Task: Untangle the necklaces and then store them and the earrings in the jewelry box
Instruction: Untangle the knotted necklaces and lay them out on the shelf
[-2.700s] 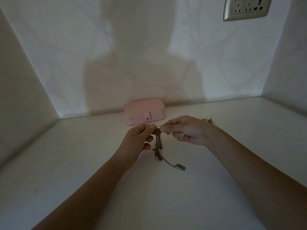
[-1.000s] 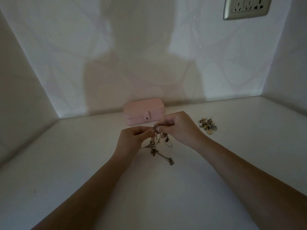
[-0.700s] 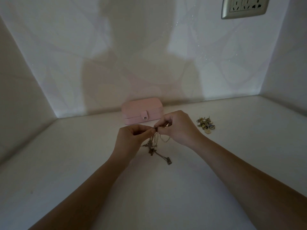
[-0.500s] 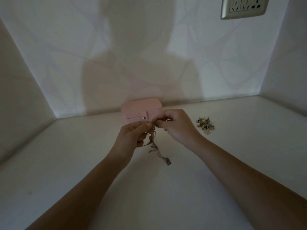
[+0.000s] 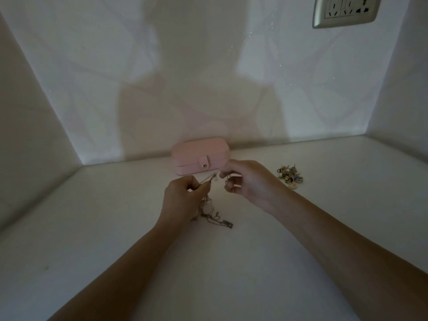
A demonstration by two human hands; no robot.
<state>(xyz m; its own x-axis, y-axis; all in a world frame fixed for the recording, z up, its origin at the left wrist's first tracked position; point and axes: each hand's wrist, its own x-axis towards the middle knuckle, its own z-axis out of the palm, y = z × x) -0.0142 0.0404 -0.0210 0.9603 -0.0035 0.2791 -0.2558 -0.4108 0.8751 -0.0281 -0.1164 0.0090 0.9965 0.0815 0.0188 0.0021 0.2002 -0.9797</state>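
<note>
Hands have drawn apart since half a second ago, the left one dropping lower, so a thin strand now stretches between them where before they nearly touched.

A dim, pale counter fills the view, with both bare forearms reaching across it. The left hand pinches the necklaces between thumb and curled fingers. Most of the tangle hangs beside and below that hand, and its loose end rests on the counter. The right hand, a little higher and just in front of the box, pinches the strand's other end at its fingertips, the remaining fingers curled in. The pink box sits closed and snapped against the back wall. The earrings lie in a small heap on the counter to the right, apart from both hands.

Untangling looks to be in its early stages, and nothing is stored yet. Pulling the strand tighter could cinch the knot or snap a fine chain. The poor light would make crossings easy to misjudge.
</note>
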